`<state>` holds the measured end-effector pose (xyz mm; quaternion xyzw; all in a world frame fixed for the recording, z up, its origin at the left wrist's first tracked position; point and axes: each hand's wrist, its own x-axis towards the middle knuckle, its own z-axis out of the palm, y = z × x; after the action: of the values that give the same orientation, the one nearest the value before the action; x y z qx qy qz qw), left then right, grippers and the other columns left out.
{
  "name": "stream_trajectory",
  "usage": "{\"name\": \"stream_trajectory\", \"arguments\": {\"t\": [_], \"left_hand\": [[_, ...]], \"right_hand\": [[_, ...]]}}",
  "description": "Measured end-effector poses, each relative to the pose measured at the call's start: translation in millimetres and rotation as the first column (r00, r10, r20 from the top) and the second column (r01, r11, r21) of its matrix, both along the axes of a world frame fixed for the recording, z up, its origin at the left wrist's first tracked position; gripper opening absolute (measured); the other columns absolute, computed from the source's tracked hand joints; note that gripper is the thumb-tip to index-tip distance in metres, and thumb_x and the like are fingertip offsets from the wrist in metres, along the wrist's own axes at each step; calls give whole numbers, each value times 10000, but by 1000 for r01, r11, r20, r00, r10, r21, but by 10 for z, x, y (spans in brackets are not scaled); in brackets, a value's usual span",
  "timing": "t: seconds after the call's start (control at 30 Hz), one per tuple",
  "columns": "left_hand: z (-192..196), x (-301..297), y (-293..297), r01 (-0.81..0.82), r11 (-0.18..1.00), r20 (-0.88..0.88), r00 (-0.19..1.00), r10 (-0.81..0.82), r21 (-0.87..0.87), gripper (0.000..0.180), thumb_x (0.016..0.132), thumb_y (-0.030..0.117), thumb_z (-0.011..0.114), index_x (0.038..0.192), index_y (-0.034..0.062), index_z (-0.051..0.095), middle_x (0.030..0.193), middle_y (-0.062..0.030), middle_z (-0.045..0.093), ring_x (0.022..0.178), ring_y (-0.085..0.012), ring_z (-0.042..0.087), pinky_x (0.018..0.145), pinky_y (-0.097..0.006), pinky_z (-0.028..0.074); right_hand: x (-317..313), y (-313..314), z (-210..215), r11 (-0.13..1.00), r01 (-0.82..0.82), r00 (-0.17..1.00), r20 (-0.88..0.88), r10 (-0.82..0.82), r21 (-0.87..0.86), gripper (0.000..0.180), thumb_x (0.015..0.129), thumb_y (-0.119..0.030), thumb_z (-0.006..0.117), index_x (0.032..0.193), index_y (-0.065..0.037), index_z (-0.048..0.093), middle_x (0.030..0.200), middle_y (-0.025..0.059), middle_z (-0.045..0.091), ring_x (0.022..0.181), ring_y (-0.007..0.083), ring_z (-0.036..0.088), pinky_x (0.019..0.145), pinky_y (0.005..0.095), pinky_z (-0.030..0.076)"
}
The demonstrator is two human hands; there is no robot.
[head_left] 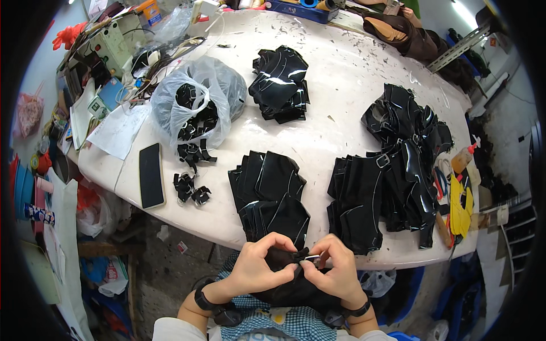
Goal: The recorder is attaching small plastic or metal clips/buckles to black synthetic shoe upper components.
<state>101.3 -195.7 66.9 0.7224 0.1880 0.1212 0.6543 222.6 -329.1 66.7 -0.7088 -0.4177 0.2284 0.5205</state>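
Note:
My left hand point(263, 262) and my right hand point(334, 269) meet at the near table edge. Fingertips of both pinch a small black strap point(302, 254) with a shiny metal piece, possibly a buckle. Dark glossy material hangs below it over my lap; whether it joins the strap is unclear. Just beyond my hands lies a fanned stack of black patent pieces point(267, 190). To its right, a larger stack point(358, 210) shows a silver buckle point(383, 161) on a strap. Loose black straps point(190, 187) with metal bits lie at the left, beside an open plastic bag point(222, 85) holding more.
A phone point(151, 175) and white paper point(120, 129) lie at the left. More black pieces stand in piles at the back middle point(278, 85) and back right point(398, 113). Yellow-handled tools point(460, 207) and an orange bottle point(463, 158) crowd the right edge. Another person's hand point(410, 17) shows at the far right.

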Motion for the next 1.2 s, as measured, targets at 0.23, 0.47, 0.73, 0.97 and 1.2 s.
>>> {"name": "stream_trajectory", "arguments": {"t": [0.23,0.47,0.73,0.97,1.2], "left_hand": [[-1,-2,-16,62,993,-28,998,-60,101,279,660,97,691,892,6,565,749,-63,644,690,-113,636,618,-231,496],[-24,-36,-38,15,1000,34,999,-16,15,138,695,48,721,771,-5,618,682,-35,622,619,-58,572,541,-206,447],[-16,-68,-248,-88,934,276,961,-11,345,170,671,46,726,781,-24,617,671,-91,573,560,-163,550,493,-250,417],[2,-33,-63,40,953,129,992,-1,-299,135,851,100,573,900,-13,629,757,-65,553,650,-113,580,579,-218,473],[8,-33,-12,113,983,161,978,-136,142,56,767,-13,626,810,-48,615,808,-92,624,683,-120,614,599,-214,494]], "right_hand": [[89,-50,56,975,-201,975,80,209,-95,224,663,-50,653,862,-5,560,733,66,572,543,123,555,470,218,443],[-4,-55,-39,991,-130,950,288,119,19,188,691,-25,627,834,-4,507,714,92,514,530,187,552,447,265,440],[-48,-21,-222,990,-51,979,204,23,133,247,679,34,621,891,-15,502,727,87,482,527,154,511,459,243,405],[-61,-122,-197,984,-54,998,32,49,168,258,708,37,619,934,-17,505,730,70,504,571,104,503,500,213,404],[-193,-99,-41,969,-16,951,-296,91,247,236,786,64,545,1008,21,479,831,82,528,712,136,618,626,222,504]]}}
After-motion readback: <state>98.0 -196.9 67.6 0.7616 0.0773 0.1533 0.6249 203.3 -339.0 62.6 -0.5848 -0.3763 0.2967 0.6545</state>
